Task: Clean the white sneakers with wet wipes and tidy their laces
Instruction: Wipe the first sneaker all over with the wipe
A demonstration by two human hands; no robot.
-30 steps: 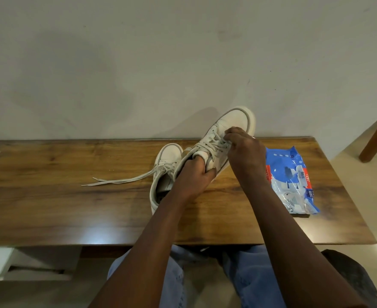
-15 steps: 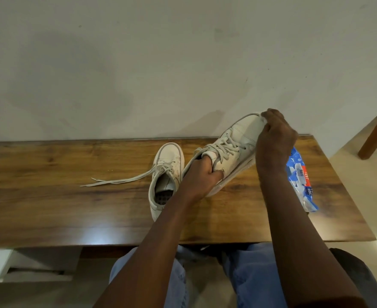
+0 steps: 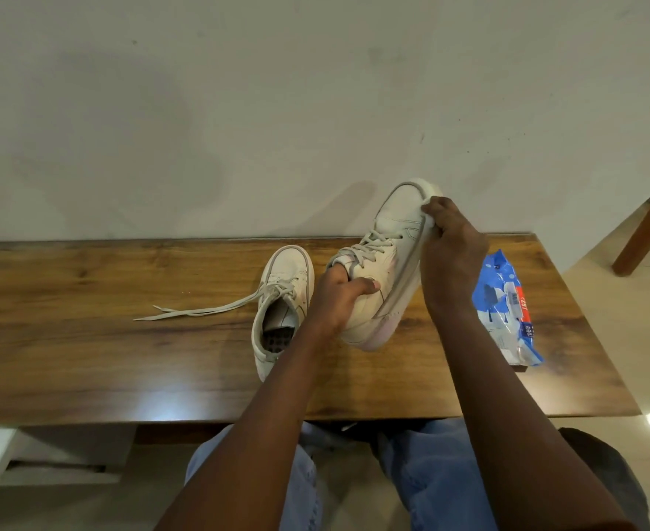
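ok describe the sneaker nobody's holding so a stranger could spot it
On the wooden table, just left of the left hand, a white sneaker sits flat. Unlike the raised sneaker that hand grips, its loose laces trail leftward across the wood.

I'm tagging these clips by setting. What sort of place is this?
Likely a room at home: a wooden table against a plain painted wall, a glossy floor, and a wooden furniture leg at right.

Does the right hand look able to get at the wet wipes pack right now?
Probably yes: the wet wipes pack lies uncovered on the table beside the right hand, which would first have to release the raised sneaker.
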